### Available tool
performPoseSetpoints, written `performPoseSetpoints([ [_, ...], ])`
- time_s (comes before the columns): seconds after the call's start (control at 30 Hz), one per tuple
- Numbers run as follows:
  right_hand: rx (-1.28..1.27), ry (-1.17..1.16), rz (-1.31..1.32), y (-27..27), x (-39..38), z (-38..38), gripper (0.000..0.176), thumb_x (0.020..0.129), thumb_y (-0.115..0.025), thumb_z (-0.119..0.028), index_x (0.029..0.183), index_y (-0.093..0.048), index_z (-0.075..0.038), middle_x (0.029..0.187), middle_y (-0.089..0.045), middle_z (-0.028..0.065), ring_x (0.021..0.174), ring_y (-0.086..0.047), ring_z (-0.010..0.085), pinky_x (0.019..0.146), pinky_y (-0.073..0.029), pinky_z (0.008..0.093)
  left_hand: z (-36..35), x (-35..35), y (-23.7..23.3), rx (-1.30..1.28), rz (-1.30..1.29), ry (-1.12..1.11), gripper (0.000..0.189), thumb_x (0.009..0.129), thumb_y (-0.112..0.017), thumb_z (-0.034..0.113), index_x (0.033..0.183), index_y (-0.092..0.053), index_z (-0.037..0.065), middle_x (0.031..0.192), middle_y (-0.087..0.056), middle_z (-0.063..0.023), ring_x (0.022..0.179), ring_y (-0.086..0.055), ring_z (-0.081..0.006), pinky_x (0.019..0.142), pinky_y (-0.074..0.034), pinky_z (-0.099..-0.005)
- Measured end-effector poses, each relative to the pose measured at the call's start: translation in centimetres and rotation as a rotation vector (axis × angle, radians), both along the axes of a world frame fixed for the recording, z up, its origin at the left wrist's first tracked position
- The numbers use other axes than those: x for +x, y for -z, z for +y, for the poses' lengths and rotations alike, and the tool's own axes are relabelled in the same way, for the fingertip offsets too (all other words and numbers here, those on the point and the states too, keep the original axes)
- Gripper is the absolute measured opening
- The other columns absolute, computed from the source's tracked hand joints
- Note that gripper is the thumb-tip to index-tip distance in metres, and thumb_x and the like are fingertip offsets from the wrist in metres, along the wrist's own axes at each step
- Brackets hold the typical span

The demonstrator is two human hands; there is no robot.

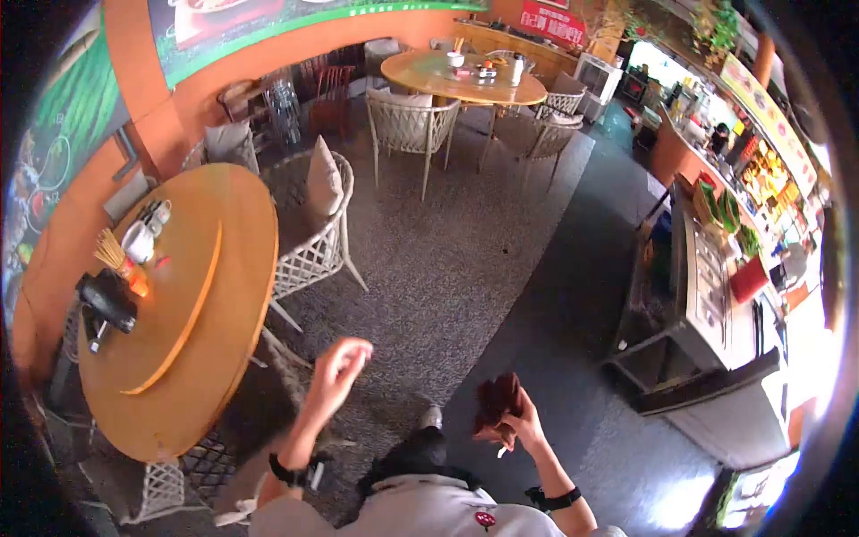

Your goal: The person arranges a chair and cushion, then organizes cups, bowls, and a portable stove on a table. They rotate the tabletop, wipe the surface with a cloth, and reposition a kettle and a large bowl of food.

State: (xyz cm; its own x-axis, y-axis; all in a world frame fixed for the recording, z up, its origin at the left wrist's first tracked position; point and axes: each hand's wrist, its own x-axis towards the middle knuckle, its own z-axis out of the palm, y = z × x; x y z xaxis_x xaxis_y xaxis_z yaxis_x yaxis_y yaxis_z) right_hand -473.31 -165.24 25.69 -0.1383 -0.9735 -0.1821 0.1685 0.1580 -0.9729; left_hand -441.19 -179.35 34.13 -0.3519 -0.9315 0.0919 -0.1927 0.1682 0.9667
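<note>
In the head view my left hand [340, 365] is raised in front of me, near the right edge of the closest round table. Its fingers are curled together; whether something small sits in them I cannot make out. My right hand [526, 424] grips a crumpled dark brown cloth [497, 403] above the floor, thumb on top and part of the cloth hanging below. A small white bit shows under the cloth. Both wrists wear dark bands.
A round wooden table [179, 376] at the left bears a chopstick holder [131, 276], white crockery and a black object [107, 302]. Woven chairs [313, 242] stand around it. Farther back is another round table [429, 76]. A metal counter [707, 277] stands at the right.
</note>
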Motion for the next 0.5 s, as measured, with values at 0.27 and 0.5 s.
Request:
performPoseSetpoints([
  [0.27,-0.033,0.109,0.07,-2.9,-16.5,-16.2,0.064,0.062,-0.052,0.012,0.122,-0.036,0.0,0.111,-0.05,0.0073,0.104,-0.048,0.0175,0.092,-0.036,0.0305,-15.0,-9.9,-21.0,-0.469,0.484,0.082,0.058,0.083,-0.04,0.05,0.107,-0.044,-0.002,0.093,-0.056,-0.0227,0.084,-0.055,-0.0309,0.07,-0.046,-0.0398],
  [0.5,0.061,0.019,0.13,3.8,-31.9,-32.7,0.071,0.062,-0.057,0.011,0.128,-0.031,0.001,0.117,-0.046,0.0078,0.106,-0.045,0.0164,0.092,-0.034,0.0283,-27.5,-24.5,-27.9,-0.765,0.806,0.491,0.065,0.076,-0.054,0.045,0.12,-0.031,0.003,0.108,-0.045,-0.0167,0.091,-0.049,-0.0299,0.073,-0.044,-0.0419],
])
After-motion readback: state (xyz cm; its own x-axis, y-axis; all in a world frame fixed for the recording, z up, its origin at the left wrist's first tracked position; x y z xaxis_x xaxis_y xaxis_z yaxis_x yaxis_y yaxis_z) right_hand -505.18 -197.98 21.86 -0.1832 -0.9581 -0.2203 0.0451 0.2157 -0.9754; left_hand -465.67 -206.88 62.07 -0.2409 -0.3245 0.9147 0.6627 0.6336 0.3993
